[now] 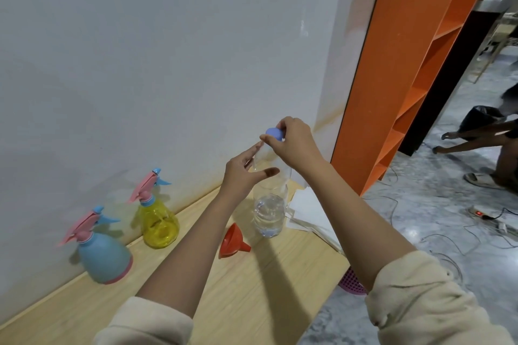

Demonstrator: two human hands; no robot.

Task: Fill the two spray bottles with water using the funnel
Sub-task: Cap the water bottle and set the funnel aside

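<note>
A clear plastic water bottle (269, 213) stands on the wooden table (252, 297), partly filled with water. My right hand (294, 145) pinches its blue cap (274, 133) at the top. My left hand (244, 173) is beside the bottle's shoulder, fingers spread; I cannot tell whether it touches. An orange funnel (233, 242) lies on its side just left of the bottle. Against the wall stand a yellow spray bottle (158, 221) and a blue spray bottle (102, 255), both with pink-and-blue trigger heads on.
White papers (311, 213) lie on the table's far right corner. An orange shelf unit (392, 78) stands beyond it. On the floor are cables, a power strip (480, 213) and a purple basket (353, 283). Another person's legs (476, 137) are at right.
</note>
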